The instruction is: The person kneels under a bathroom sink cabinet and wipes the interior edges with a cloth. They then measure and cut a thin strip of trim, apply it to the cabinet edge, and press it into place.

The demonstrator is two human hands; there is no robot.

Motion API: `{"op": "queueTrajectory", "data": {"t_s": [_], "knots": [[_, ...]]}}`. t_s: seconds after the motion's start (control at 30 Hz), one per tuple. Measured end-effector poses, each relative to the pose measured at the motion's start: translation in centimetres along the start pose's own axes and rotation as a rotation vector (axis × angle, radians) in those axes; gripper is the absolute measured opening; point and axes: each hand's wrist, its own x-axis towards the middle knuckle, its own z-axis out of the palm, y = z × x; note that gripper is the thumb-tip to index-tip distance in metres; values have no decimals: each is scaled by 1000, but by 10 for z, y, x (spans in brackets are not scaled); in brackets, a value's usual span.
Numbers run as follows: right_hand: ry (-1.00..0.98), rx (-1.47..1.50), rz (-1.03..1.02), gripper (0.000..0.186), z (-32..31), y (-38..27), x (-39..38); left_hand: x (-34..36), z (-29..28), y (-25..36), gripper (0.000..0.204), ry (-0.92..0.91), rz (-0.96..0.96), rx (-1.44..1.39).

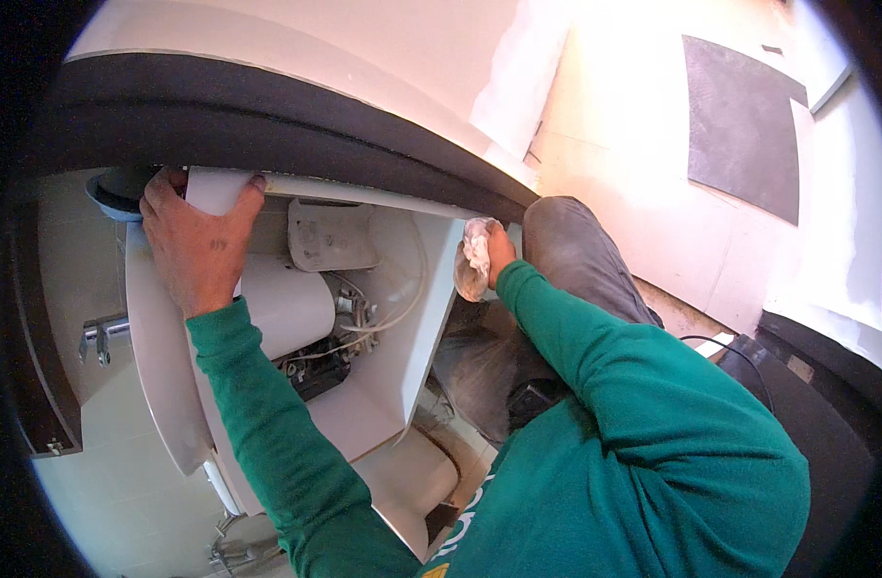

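Note:
My left hand (198,241) is closed round a smooth white piece (216,191) at the top edge of a white cabinet (417,318), just under a dark ledge. The thumb shows on its right side and the fingers on its left. To the right, beside my bent knee, my right hand (501,254) grips a crumpled, translucent bag (473,258) with whitish stuff in it or smeared on it. A large white cylinder (285,306) lies inside the open cabinet, among thin hoses (402,306) and metal fittings.
A blue-rimmed dark bowl (118,197) sits left of my left hand. A metal tap (106,337) sticks out at the left. The dark ledge (297,125) runs across above the cabinet. At the upper right a dark grey sheet (744,125) lies on the pale floor.

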Motion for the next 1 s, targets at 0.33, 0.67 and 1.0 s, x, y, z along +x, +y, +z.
{"op": "queueTrajectory", "data": {"t_s": [0.33,0.67,1.0], "knots": [[-256,-117,-131,39,-18,9,44,3,5,-19,52,78,123,-271],[-336,-616,-366,20,64,-2,-46,-5,-8,-25,45,-52,1,-470],[-572,-297,-314,21,188,-1,-138,3,2,-32,48,-64,34,-500]]}}
